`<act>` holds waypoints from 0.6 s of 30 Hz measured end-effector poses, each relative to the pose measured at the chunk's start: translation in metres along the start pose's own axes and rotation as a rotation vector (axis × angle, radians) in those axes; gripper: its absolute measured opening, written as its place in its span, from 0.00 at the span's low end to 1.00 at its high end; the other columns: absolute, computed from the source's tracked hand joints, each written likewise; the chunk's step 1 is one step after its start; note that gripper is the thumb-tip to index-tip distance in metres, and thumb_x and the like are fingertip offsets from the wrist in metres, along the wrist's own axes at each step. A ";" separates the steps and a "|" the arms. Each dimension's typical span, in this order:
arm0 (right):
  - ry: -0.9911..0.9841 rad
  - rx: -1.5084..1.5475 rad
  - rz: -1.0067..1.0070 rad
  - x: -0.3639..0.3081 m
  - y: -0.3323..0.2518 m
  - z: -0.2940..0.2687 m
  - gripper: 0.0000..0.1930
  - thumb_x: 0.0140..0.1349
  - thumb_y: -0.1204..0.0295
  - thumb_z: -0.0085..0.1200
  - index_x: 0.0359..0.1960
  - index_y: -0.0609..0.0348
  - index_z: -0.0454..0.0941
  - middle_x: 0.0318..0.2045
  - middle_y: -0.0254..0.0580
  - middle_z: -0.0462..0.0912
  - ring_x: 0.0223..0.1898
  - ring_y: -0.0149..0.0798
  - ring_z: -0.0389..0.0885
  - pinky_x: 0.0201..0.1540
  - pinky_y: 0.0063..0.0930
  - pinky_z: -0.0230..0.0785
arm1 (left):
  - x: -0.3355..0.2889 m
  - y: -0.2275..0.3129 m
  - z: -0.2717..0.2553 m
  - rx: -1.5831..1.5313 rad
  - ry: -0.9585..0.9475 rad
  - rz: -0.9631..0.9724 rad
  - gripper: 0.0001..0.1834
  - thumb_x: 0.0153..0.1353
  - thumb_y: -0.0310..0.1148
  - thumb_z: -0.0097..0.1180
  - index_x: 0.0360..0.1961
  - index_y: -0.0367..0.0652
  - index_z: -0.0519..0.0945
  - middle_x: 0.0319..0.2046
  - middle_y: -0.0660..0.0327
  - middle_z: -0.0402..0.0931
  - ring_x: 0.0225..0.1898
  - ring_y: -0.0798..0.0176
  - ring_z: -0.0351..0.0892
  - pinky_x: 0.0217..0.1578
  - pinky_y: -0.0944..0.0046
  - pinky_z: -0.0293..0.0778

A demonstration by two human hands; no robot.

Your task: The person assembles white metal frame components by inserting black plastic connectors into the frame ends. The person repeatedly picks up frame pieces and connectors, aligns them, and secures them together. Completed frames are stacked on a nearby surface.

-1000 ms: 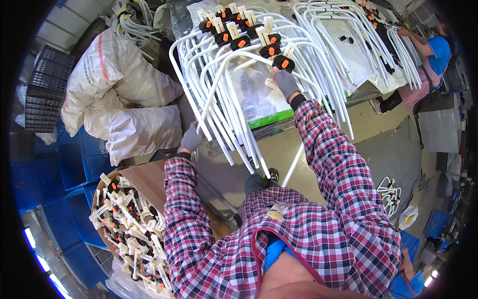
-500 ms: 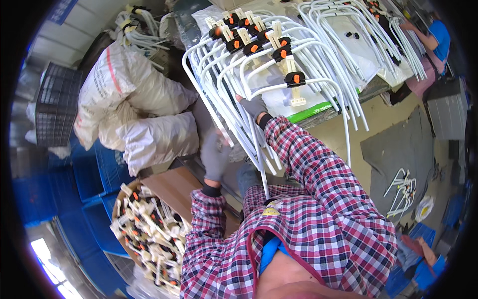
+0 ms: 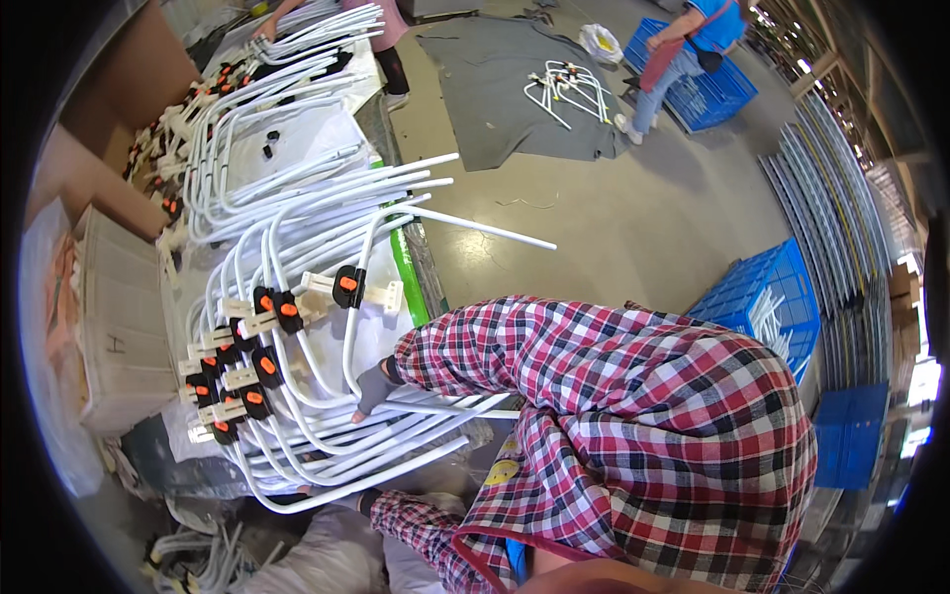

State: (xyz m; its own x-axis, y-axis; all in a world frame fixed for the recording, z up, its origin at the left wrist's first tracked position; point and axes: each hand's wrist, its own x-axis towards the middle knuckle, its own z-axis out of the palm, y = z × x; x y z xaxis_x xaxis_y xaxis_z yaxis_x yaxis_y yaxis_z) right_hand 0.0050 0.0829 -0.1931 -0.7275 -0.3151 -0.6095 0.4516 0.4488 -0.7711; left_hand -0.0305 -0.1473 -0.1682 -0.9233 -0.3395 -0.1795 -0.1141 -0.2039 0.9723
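Note:
White bent-tube frames (image 3: 341, 463) with black and orange clamps and cream plastic clips lie stacked at the table's near end. In a grey fingertip-less glove, my right hand (image 3: 373, 392) is closed at the lower bend of the topmost tube frame (image 3: 354, 327). That frame carries one black clamp (image 3: 347, 286) with an orange button, and its free leg sticks out past the table edge. My left hand (image 3: 344, 499), also gloved, is at the outer tube of the stack; most of its fingers are hidden beneath the tubes.
More tube frames (image 3: 223, 148) lie farther along the table, near a co-worker's hand (image 3: 265, 28). A white bin (image 3: 124, 317) stands left. Another person (image 3: 683, 49) stands by a blue crate (image 3: 708, 94). A grey floor cloth (image 3: 495, 89) holds several small frames. White sacks (image 3: 332, 554) lie below.
The view has swung right, bringing the floor and blue crates in. My left hand has moved from over the carton to the tube stack. My right hand stays at the same frame.

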 end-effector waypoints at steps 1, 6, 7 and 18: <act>-0.067 0.001 0.010 -0.014 0.007 -0.005 0.52 0.46 0.34 0.65 0.60 0.69 0.71 0.59 0.60 0.74 0.60 0.54 0.72 0.62 0.43 0.62 | 0.000 0.011 0.004 -0.030 -0.013 -0.024 0.22 0.66 0.41 0.52 0.55 0.37 0.74 0.50 0.51 0.76 0.50 0.52 0.76 0.53 0.56 0.72; -0.173 -0.095 -0.053 -0.024 0.033 -0.009 0.42 0.47 0.34 0.64 0.48 0.64 0.80 0.49 0.52 0.81 0.52 0.49 0.76 0.54 0.42 0.66 | -0.041 0.010 0.037 -0.175 -0.018 -0.059 0.23 0.67 0.43 0.50 0.56 0.37 0.73 0.51 0.51 0.75 0.52 0.52 0.76 0.54 0.55 0.72; -0.232 -0.110 -0.053 -0.031 0.021 -0.012 0.39 0.49 0.36 0.64 0.45 0.63 0.81 0.47 0.50 0.81 0.49 0.47 0.77 0.51 0.40 0.67 | -0.041 0.010 0.040 -0.198 -0.015 -0.059 0.24 0.67 0.43 0.50 0.57 0.37 0.72 0.52 0.51 0.75 0.52 0.52 0.76 0.55 0.55 0.72; -0.099 -0.098 -0.019 -0.137 -0.035 -0.119 0.36 0.47 0.46 0.73 0.44 0.69 0.79 0.37 0.44 0.80 0.38 0.38 0.76 0.41 0.34 0.70 | -0.100 0.025 0.098 -0.460 -0.154 -0.153 0.26 0.69 0.46 0.46 0.59 0.36 0.70 0.55 0.50 0.73 0.55 0.51 0.75 0.58 0.54 0.71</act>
State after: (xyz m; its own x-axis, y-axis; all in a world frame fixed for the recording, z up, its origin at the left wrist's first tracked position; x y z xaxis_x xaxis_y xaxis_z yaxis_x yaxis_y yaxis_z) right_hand 0.0278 0.2096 -0.0607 -0.6787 -0.4035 -0.6136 0.3821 0.5195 -0.7643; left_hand 0.0227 -0.0284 -0.1114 -0.9559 -0.1419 -0.2571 -0.1110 -0.6359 0.7637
